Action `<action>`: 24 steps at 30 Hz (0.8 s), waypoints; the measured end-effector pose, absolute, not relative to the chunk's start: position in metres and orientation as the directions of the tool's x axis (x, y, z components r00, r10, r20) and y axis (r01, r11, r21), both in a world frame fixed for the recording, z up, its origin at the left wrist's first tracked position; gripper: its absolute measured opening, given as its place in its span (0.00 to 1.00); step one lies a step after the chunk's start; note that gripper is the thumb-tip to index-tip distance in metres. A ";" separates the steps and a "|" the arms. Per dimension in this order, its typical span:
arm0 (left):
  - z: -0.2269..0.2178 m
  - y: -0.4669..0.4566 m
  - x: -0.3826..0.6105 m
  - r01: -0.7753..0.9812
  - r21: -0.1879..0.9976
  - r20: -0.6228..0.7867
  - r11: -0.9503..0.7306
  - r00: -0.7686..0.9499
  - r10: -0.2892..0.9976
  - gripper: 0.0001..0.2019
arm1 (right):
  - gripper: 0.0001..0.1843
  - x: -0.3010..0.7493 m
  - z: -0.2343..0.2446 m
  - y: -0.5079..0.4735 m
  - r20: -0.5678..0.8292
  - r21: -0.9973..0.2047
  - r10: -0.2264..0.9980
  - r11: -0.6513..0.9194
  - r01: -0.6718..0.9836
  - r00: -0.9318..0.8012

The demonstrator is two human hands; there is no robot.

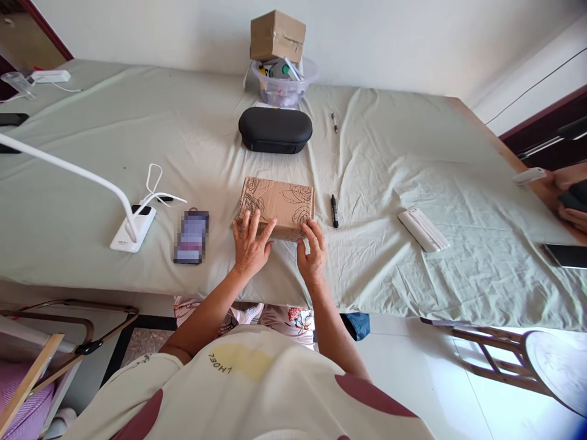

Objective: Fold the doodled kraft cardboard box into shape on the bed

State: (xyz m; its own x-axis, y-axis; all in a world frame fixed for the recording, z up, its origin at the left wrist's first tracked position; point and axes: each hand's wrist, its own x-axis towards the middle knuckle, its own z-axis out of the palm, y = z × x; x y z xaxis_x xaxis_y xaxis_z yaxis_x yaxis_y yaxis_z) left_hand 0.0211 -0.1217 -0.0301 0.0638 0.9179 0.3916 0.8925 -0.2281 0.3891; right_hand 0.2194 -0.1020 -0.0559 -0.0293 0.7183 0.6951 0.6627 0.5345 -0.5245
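Left hand (251, 247): fingers spread, tips on cardboard box (277, 198)
Right hand (312, 253): fingers bent, touching box's near right corner
Box at 12 o'clock from fingers, long way 9 to 3; both hands touching
Black marker (334, 211) at 3 from box

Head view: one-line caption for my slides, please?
Left hand and right hand on a patterned box, a pen to its right, a black case beyond.
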 end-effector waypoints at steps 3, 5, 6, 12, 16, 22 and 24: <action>-0.029 -0.116 0.020 0.882 0.429 0.369 -0.197 0.028 0.929 0.39 | 0.23 0.204 -0.048 -0.115 0.702 -0.538 0.712 0.533 0.653 -0.003; -0.029 -0.111 0.016 0.869 0.469 0.343 -0.158 -0.014 0.939 0.49 | 0.24 0.191 -0.044 -0.126 0.712 -0.521 0.701 0.561 0.644 -0.035; -0.030 -0.109 0.013 0.858 0.490 0.334 -0.155 -0.021 0.942 0.54 | 0.24 0.184 -0.043 -0.132 0.719 -0.505 0.693 0.579 0.640 -0.061; -0.036 -0.110 0.001 0.731 0.553 0.436 -0.399 0.154 0.887 0.47 | 0.29 0.154 -0.037 -0.155 0.721 -0.509 0.689 0.600 0.618 -0.075; -0.038 -0.113 0.001 0.640 0.679 0.351 -0.360 0.148 0.925 0.36 | 0.28 0.146 -0.028 -0.155 0.701 -0.503 0.693 0.648 0.571 -0.169; -0.034 -0.105 -0.008 0.626 0.678 0.320 -0.385 0.220 0.921 0.34 | 0.23 0.159 -0.031 -0.135 0.691 -0.445 0.688 0.646 0.621 -0.220; -0.032 -0.103 -0.008 0.631 0.672 0.320 -0.388 0.224 0.920 0.34 | 0.22 0.171 -0.036 -0.125 0.682 -0.423 0.707 0.590 0.688 -0.187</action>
